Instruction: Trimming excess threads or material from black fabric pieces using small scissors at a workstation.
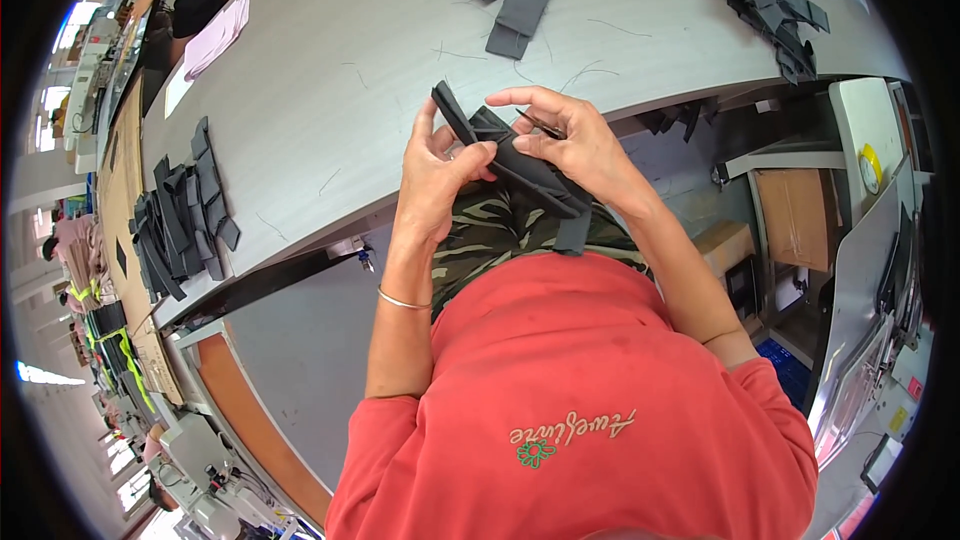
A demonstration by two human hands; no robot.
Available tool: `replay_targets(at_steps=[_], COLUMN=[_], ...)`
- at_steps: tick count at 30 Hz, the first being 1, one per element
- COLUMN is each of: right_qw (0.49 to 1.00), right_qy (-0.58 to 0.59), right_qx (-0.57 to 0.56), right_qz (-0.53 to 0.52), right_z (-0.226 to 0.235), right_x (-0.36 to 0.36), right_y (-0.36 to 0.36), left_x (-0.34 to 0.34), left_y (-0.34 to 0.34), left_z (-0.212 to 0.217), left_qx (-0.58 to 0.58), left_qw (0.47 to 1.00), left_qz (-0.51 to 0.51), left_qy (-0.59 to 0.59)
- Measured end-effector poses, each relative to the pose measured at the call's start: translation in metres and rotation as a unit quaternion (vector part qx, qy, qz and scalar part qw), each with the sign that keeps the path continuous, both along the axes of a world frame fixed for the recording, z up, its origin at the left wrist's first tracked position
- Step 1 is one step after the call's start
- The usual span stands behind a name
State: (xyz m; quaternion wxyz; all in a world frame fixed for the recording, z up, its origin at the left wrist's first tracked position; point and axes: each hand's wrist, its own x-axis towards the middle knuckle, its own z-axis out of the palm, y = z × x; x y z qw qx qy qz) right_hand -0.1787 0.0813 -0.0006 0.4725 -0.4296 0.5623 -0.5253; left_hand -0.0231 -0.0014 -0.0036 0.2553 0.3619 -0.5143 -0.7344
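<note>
My left hand [440, 172] pinches a folded dark grey fabric piece [530, 175] between thumb and fingers, just over the table's near edge. Part of the piece stands up past my fingertips, and a tail of it hangs down over my lap. In my right hand [580, 140] is a small dark pointed tool [541, 124], gripped between thumb and fingers, with the index finger stretched out. Its tip is close to the fabric; whether they touch I cannot tell. The tool's exact kind is too small to make out.
Dark grey fabric strips lie in a pile at the left [185, 210], a stack at the far middle [525, 5] and a heap at the far right [765, 0]. Loose threads lie on the pale table [370, 140]. Pink cloth [217, 37] and another person are at far left. A cardboard box [795, 218] stands right.
</note>
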Motion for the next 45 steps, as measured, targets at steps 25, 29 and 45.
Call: replay_targets(at_steps=[25,29,45], right_qw=[0.998,0.998,0.988], right_qy=[-0.064,-0.042,0.126], right_qx=[-0.015,-0.031,-0.094], right_qz=[0.023,-0.018,-0.009], right_z=[0.005,-0.001,0.002], right_x=[0.011,0.014,0.021], right_y=[0.01,0.009,0.021], left_x=[0.008,0.009,0.018], left_y=[0.008,0.006,0.004], left_z=[0.0,0.005,0.0], left_qx=[0.016,0.011,0.025], left_qw=[0.999,1.0,0.994], left_qz=[0.028,0.007,-0.101], left_qy=[0.028,0.015,0.027])
